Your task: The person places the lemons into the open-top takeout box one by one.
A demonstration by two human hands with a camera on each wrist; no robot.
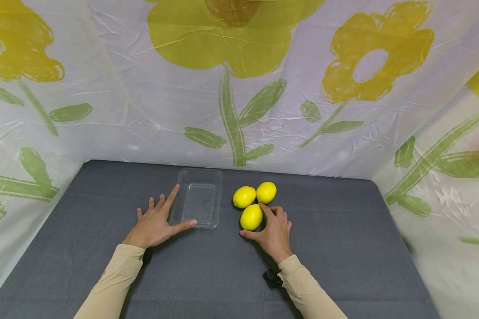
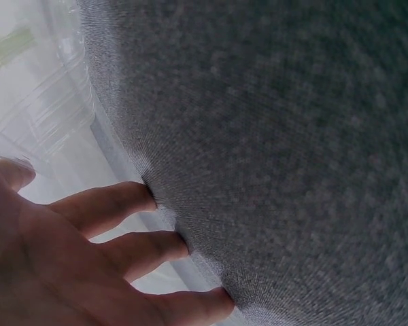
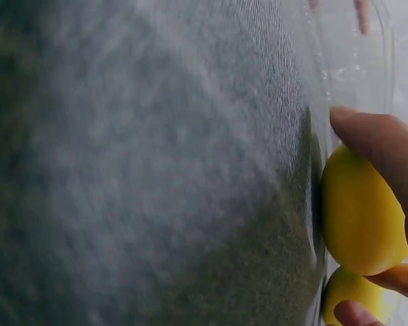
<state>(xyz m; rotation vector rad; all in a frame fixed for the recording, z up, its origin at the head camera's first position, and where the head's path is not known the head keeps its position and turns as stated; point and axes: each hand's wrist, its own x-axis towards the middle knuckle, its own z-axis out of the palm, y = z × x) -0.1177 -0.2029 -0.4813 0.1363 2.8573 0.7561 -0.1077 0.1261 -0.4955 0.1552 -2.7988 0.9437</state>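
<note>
Three yellow lemons sit close together on the dark grey cloth. My right hand (image 1: pixel 274 232) has its thumb and index finger curled round the nearest lemon (image 1: pixel 251 217), which still rests low at the cloth. Behind it lie a left lemon (image 1: pixel 244 197) and a right lemon (image 1: pixel 266 192). In the right wrist view, the thumb lies along one end of the held lemon (image 3: pixel 360 210). To the left stands a clear plastic container (image 1: pixel 200 199), open side up. Along its left side my left hand (image 1: pixel 153 226) is spread, its index finger and thumb touching the rim.
The grey cloth-covered table (image 1: pixel 207 274) reaches back to a white curtain (image 1: pixel 151 128) printed with yellow flowers, which also hangs at both sides. A small black device (image 1: pixel 271 278) is at the right wrist.
</note>
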